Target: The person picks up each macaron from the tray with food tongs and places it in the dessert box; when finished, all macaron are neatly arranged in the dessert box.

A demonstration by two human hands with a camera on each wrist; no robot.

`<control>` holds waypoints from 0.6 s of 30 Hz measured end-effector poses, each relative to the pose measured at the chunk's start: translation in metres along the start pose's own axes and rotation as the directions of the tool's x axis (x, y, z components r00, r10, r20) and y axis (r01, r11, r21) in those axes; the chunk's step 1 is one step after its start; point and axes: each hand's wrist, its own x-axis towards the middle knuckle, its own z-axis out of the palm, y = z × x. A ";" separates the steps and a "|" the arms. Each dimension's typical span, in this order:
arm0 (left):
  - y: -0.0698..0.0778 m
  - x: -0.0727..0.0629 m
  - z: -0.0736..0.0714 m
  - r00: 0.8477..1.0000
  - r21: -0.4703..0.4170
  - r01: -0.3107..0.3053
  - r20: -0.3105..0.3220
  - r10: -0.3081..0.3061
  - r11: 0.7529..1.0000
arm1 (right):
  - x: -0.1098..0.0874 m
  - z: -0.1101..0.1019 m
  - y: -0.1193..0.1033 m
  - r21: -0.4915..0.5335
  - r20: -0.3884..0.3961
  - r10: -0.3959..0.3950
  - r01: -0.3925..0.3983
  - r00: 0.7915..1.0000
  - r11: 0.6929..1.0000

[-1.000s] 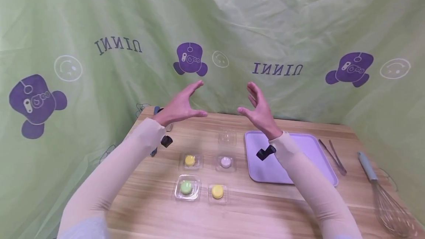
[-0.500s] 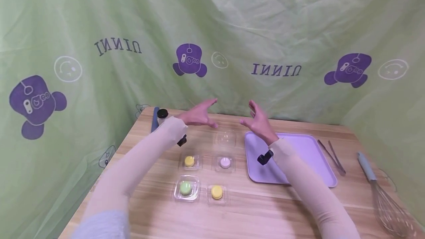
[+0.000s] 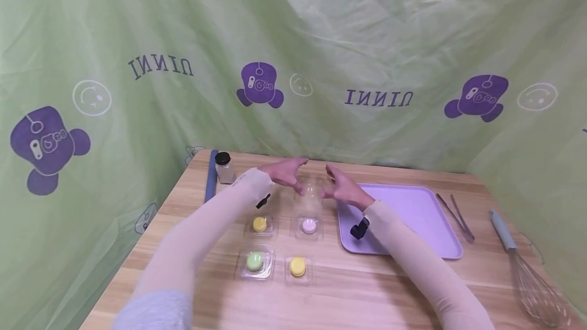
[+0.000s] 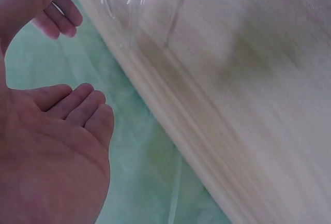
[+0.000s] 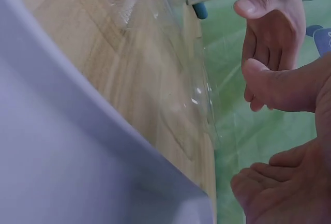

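My left hand (image 3: 285, 172) and right hand (image 3: 344, 188) hang over the back of the table, palms facing each other, thumbs and fingers spread apart. Both hold nothing. A clear plastic dome-shaped cover (image 3: 311, 195) stands on the wood between and below them. It shows at the table's back edge in the right wrist view, apart from the fingers. Nearer to me, clear plastic boxes hold macarons: a yellow one (image 3: 259, 224) and a lilac one (image 3: 309, 225) behind, a green one (image 3: 254, 262) and another yellow one (image 3: 297, 266) in front.
A lilac tray (image 3: 412, 218) lies under my right forearm. Metal tongs (image 3: 458, 218) and a whisk (image 3: 527, 274) with a blue handle lie right of it. At the back left are a black-lidded jar (image 3: 225, 169) and a blue rod (image 3: 211, 176). A green curtain (image 3: 367, 39) hangs behind.
Both hands have come down from in front of the curtain toward the clear cover. My left hand has also moved right, narrowing the gap between them. The boxes stay put.
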 end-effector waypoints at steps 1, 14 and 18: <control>0.002 0.003 0.002 1.000 0.005 0.002 0.003 -0.002 1.000 | 0.000 0.001 0.000 -0.001 0.014 0.001 -0.001 1.000 1.000; 0.005 0.010 0.025 0.994 0.108 0.082 0.058 -0.088 0.991 | 0.001 0.017 0.001 -0.202 0.080 0.011 0.005 0.997 0.979; 0.004 0.013 0.028 0.992 0.113 0.108 0.054 -0.115 0.988 | 0.002 0.018 0.001 -0.205 0.082 0.010 0.007 0.997 0.979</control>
